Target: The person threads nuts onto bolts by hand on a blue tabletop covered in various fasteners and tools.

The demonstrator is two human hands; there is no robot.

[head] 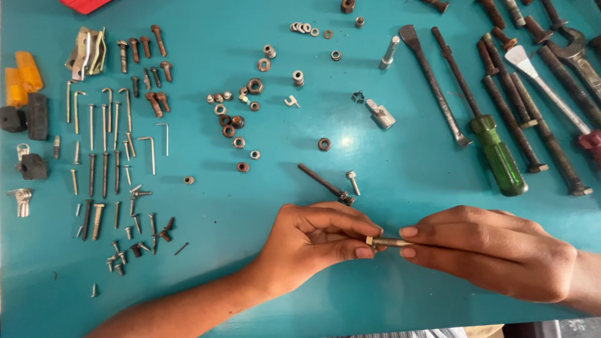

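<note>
Teal paint covers the tabletop [238, 300], which serves as a sorting surface, its contents laid out by kind so each sort can be found at a glance. Largest are the long rusty bolts [510, 119] and a green-handled screwdriver [498, 156] at the upper right, lying roughly parallel and well clear of the hands. Far left, black rubber blocks [28, 116] and orange plastic pieces [22, 75] sit near the edge. Next to them, hex keys [106, 109] and nails [103, 172] stand in neat columns, with small screws [134, 241] scattered lower down. Rusty nuts and washers [231, 122] cluster in the middle. A long threaded bolt [325, 184] and a short silver screw [354, 183] rest just above the hands, set apart from the groups. The left hand [313, 241] curls around and pinches the head end of a small brass-coloured bolt [385, 241], apparently to keep it steady, while the right hand [488, 250] pinches its other end between thumb and forefinger. Held level between both hands, the bolt hangs just above the tabletop's near edge, close to the wearer, seemingly for inspection.
</note>
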